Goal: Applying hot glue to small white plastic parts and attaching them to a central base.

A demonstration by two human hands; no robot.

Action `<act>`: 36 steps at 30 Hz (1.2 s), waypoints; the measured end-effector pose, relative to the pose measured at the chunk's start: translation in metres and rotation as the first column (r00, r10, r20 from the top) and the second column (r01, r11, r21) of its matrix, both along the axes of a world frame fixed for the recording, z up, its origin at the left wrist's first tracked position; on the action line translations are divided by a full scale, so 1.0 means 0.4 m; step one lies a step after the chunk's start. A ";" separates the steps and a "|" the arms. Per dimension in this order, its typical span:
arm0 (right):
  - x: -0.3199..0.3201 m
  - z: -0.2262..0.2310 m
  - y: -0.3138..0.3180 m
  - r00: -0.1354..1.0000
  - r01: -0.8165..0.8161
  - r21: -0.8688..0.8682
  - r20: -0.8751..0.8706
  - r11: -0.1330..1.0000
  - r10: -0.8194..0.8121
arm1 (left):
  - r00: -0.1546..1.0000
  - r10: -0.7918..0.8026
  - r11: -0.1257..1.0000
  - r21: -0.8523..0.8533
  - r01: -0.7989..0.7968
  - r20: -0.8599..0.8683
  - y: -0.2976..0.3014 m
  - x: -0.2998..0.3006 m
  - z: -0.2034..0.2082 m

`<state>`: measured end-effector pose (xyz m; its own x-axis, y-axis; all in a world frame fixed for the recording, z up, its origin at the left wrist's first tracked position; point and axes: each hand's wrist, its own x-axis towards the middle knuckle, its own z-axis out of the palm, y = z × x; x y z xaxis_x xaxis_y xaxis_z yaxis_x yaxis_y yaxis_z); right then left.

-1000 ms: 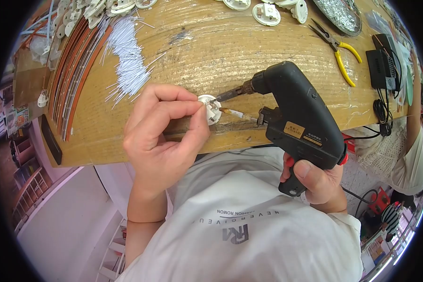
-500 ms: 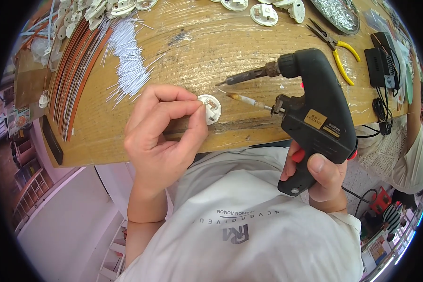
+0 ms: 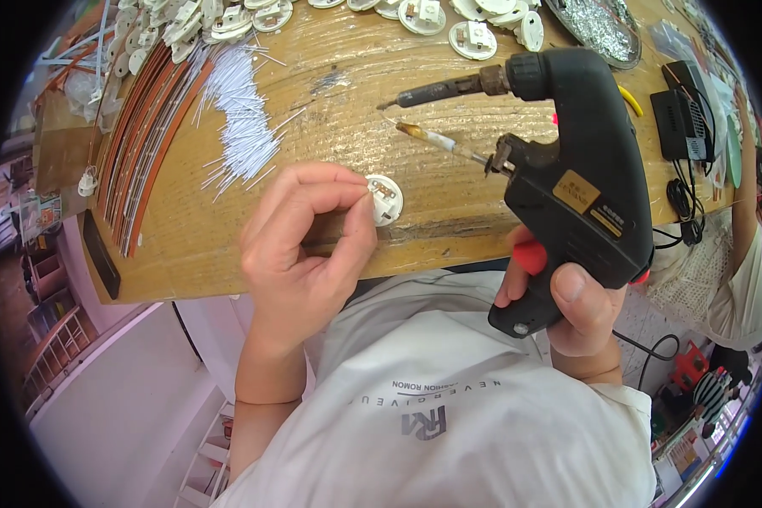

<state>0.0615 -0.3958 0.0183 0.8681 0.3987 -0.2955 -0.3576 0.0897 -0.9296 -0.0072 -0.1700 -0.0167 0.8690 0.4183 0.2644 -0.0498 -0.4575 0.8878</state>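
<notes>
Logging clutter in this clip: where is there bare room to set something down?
Bare tabletop lies between the thin white pieces and the soldering gun, with a smaller patch between the brown strips and left hand. White discs crowd the top.

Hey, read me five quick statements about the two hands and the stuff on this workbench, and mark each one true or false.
1. The right hand holds a black soldering gun. True.
2. The left hand holds a green square board. False: it pinches a round white part.
3. The gun's tip is touching that part. False: the two are apart.
4. More round white parts lie toward the table's far side. True.
5. The thin white sticks lie right of the gun. False: they lie left of it.
</notes>
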 end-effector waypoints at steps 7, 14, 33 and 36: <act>0.035 -0.021 0.034 0.999 0.006 0.018 0.034 1.000 -0.006 | 0.994 -0.104 0.990 0.095 0.102 0.015 0.019 -0.004 -0.008; 0.020 -0.043 0.027 0.996 0.039 0.080 0.078 0.996 -0.045 | 0.996 -0.079 0.992 0.097 0.082 -0.034 0.015 0.001 -0.002; 0.038 -0.074 0.007 0.995 0.008 0.221 0.095 0.975 -0.030 | 0.975 0.212 0.554 0.830 -0.062 -0.069 0.324 0.021 0.108; 0.043 -0.068 -0.004 0.994 -0.089 0.209 0.076 0.974 0.074 | 0.953 0.255 0.382 0.922 0.055 -0.163 0.391 0.023 0.102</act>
<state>0.0787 -0.3975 -0.0091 0.8450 0.5164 -0.1390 -0.3095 0.2603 -0.9146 0.0019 -0.0137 0.0241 0.9300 0.1469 0.3370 0.1915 -0.9761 -0.1029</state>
